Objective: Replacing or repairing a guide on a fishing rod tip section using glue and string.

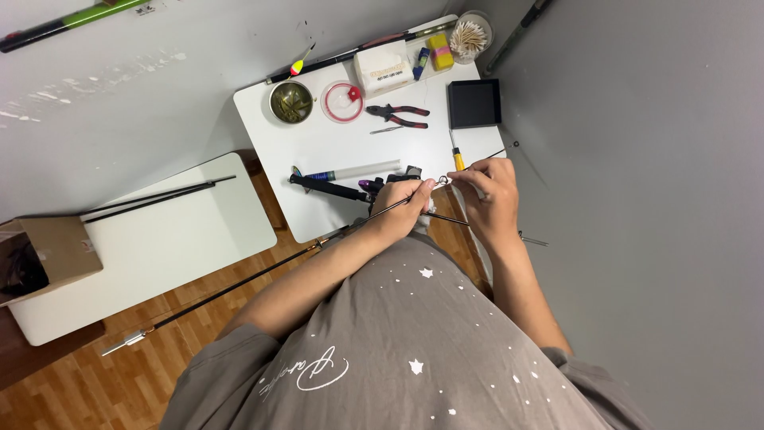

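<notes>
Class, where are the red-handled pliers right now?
The red-handled pliers lie on the white table, between the round clear dish and the black box.

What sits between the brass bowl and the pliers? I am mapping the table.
In the head view, a round clear dish with a red rim lies between the brass bowl and the red-handled pliers on the white table.

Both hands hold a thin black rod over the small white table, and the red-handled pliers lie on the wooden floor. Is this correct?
Not quite. The head view shows the red-handled pliers lying on the small white table, not the floor. The rest holds: left hand and right hand hold the thin black rod over that table.
</notes>
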